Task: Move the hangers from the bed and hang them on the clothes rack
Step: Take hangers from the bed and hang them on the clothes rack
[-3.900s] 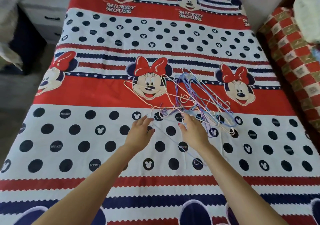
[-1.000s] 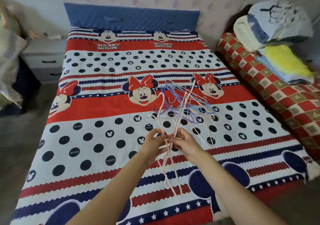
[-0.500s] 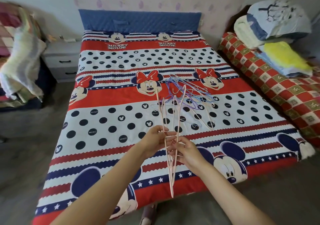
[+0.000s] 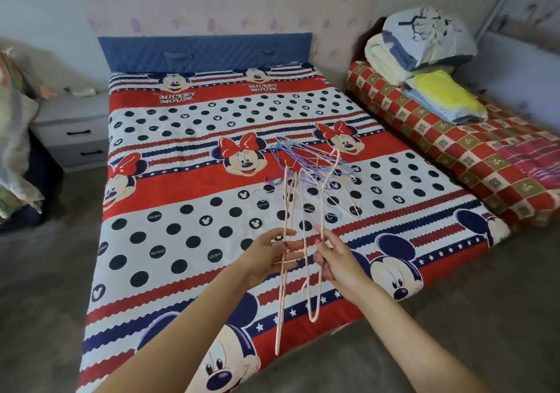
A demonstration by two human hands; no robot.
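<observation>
- Head view, looking down over the bed (image 4: pixel 181 241): both hands are up in front of the person, each with pink hangers.
- Left hand (image 4: pixel 266 259) has thumb and fingers closed lightly round one or more pink hangers (image 4: pixel 285 271), which hang down below the hand and reach up above it.
- Right hand (image 4: pixel 333 262) pinches another pink hanger (image 4: pixel 318 286) between thumb and fingers; its lower loop dangles clear of the bedcover.
- Progress looks early: a few hangers are off the bed, none is hung.
- Plenty left: a pile (image 4: pixel 309 165) of blue, purple and pale hangers lies on the cover beside the printed bow face, well beyond the hands.
- No clothes rack shows anywhere, so where the hangers must go cannot be told.
- Hard to count: the held wires overlap each other and the pile behind, so how many each hand holds is unclear.
- Hook ends blend into the pile; whether they are free of it cannot be told.
- Left edge cuts off draped cloth near a nightstand (image 4: pixel 72 132).
</observation>
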